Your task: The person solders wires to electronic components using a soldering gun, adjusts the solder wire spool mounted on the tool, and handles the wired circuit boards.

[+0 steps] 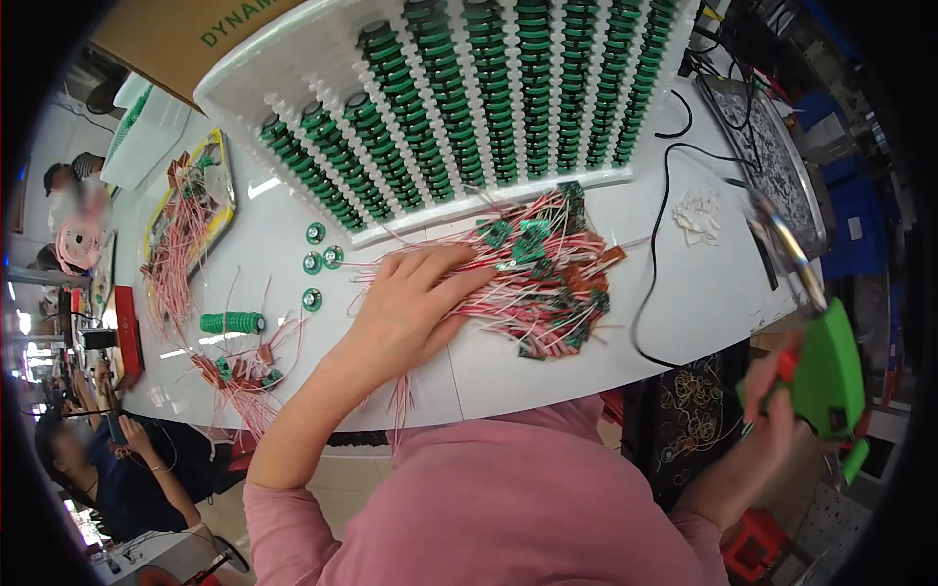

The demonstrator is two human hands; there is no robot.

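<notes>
My left hand lies over the near left side of a big pile of red and white wires, fingers bent and pressed onto them. Small green circuit boards sit among the wires, some on top and some at their right ends. Off the table's right edge, my right hand grips a green soldering gun with a red trigger. Its metal tip points up and toward the far side, blurred. My right fingers are smeared by motion but close round the handle.
A white foam tray with rows of round green parts stands behind the pile. Several loose round parts and a green stack lie left. A yellow-rimmed tray holds more wires. A black cable crosses the right side. Another person sits left.
</notes>
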